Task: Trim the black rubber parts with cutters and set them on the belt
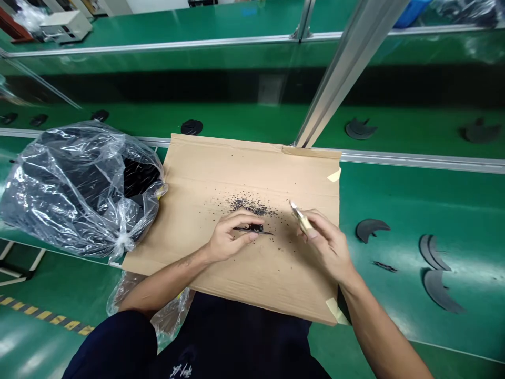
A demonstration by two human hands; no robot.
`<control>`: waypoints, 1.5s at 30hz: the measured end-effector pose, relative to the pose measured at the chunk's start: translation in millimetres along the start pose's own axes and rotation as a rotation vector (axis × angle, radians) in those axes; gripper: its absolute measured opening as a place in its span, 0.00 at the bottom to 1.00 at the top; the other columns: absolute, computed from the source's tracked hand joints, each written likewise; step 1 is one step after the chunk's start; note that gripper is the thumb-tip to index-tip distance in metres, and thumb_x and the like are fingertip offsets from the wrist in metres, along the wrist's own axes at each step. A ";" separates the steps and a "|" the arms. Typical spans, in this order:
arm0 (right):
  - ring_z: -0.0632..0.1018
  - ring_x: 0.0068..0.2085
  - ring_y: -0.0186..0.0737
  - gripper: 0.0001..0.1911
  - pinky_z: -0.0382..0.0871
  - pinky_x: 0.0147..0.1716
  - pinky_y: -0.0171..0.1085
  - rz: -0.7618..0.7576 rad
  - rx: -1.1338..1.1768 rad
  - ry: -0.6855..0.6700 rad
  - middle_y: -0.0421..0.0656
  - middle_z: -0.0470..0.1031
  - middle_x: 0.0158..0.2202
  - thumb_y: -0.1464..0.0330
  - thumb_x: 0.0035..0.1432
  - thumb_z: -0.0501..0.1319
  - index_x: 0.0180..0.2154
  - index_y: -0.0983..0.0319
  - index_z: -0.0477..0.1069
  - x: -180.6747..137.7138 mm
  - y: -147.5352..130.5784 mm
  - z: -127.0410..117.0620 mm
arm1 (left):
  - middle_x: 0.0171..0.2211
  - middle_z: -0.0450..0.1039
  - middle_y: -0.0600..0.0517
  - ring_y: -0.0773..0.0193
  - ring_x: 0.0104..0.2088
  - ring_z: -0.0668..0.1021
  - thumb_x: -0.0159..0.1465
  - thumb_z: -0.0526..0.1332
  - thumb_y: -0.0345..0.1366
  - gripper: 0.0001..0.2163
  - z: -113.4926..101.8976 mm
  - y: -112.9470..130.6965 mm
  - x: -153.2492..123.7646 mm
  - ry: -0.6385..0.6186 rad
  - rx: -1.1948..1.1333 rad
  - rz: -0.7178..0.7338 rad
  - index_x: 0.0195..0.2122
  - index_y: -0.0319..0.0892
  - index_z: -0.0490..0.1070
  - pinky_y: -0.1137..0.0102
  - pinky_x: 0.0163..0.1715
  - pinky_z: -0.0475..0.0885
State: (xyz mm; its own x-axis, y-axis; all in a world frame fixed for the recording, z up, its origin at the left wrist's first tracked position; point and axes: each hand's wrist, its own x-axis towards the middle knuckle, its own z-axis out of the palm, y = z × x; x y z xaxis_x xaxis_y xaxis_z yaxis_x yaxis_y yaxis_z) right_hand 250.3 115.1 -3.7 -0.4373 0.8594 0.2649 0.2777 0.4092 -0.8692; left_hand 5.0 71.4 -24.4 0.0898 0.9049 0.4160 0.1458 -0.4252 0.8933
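My left hand (pixel 232 235) is closed on a thin black plastic part (pixel 255 228), held edge-on above a sheet of cardboard (pixel 205 163). Its fingertips pinch the part from above and below. To the right, my right hand (pixel 325 242) grips a utility knife (pixel 301 218) with a pale yellow handle; the blade points up and to the left, apart from the black part. Small black shavings (pixel 248 205) lie scattered over the cardboard, densest just beyond my left hand.
A clear plastic bag (pixel 79 184) full of black parts stands left of the cardboard. Curved black pieces (pixel 371 228) lie on the green table (pixel 386 195) at right. A metal post (pixel 343 73) rises behind the cardboard. More black pieces (pixel 191 127) sit along the strip beyond.
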 end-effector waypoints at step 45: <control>0.76 0.40 0.47 0.26 0.72 0.37 0.45 -0.344 -0.472 0.159 0.49 0.78 0.45 0.65 0.63 0.65 0.61 0.59 0.67 -9.0 4.5 15.7 | 0.38 0.75 0.51 0.66 0.35 0.78 0.62 0.70 0.45 0.16 -9.2 -1.0 5.5 0.070 -0.412 -0.505 0.44 0.42 0.71 0.71 0.36 0.74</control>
State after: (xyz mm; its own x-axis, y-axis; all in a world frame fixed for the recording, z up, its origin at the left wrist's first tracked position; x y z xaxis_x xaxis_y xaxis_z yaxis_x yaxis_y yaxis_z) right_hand 242.1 104.4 -16.5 -0.4460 0.6738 0.5891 0.5083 0.7324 -0.4530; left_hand -3.7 76.9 -21.5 0.0427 0.9964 -0.0738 -0.2374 0.0818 0.9680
